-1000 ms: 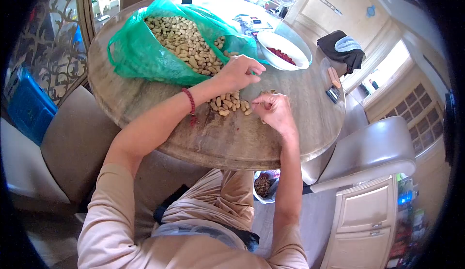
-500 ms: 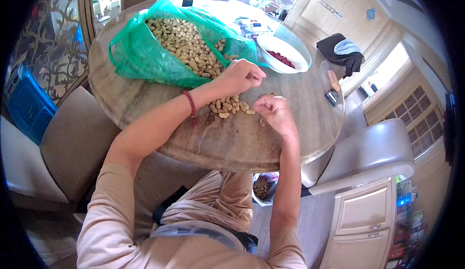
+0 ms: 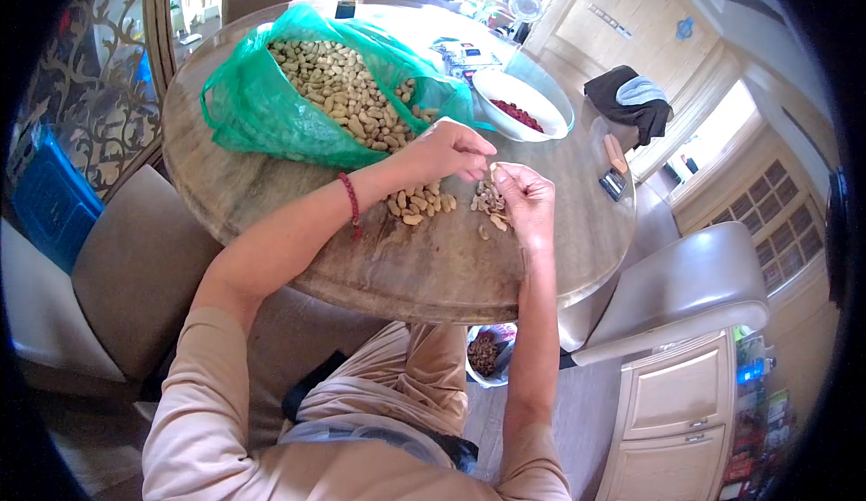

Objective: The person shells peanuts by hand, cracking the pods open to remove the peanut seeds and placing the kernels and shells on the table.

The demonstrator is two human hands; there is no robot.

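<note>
My left hand (image 3: 456,151), with a red bracelet at its wrist, is closed above the table; whatever its fingertips pinch is too small to name. Close to its right, my right hand (image 3: 526,196) pinches a peanut (image 3: 494,168) between thumb and finger. Below my left hand lies a small pile of unshelled peanuts (image 3: 417,202). Empty-looking shells (image 3: 488,200) lie beside my right hand. The green plastic bag (image 3: 262,109), open at the top, holds many peanuts (image 3: 338,86). Behind my hands, a white bowl (image 3: 550,109) contains red kernels (image 3: 519,116).
The round wooden table (image 3: 406,289) fills the middle. A brush-like object (image 3: 613,176) lies near its right edge. Below the table is a bin (image 3: 490,357) with shells in it. Grey chairs (image 3: 695,275) stand around, and dark cloth (image 3: 622,100) hangs at the right.
My right hand has moved up toward my left and now pinches a peanut, uncovering the shells beneath. My left hand has shifted slightly down, its fingers loosened a little.
</note>
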